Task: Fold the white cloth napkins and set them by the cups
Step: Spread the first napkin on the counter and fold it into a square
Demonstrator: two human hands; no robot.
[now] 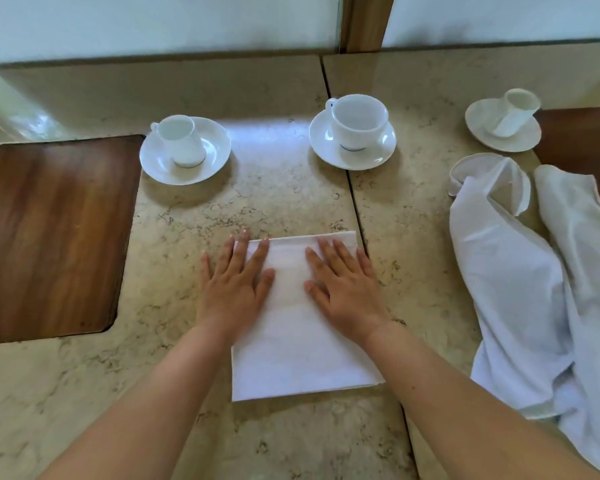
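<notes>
On the marble table (pixel 187 341), two flat hands press one folded napkin (pixel 291 341).
Left hand (pixel 234 285) and right hand (pixel 343 289) lie with fingers straight on its far half. Three cups on saucers stand beyond: left cup (pixel 181 140), middle cup (pixel 359 121), right cup (pixel 515 112). Unfolded napkins (pixel 534 289) lie heaped at right.

A beige marbled stone tabletop (pixel 274 202) fills most of the view; a dark seam (pixel 355 209) runs across it from the far edge toward the near edge, dividing it into two slabs; a brown wooden panel (pixel 52 237) with rounded corners is set flush into the stone at the left; part of a second wooden panel (pixel 579 136) shows at the right edge; beyond the table a pale wall (pixel 153 22) rises, interrupted by a vertical wooden post (pixel 366 22); a low beige ledge (pixel 153 88) runs along the foot of the wall.
</notes>
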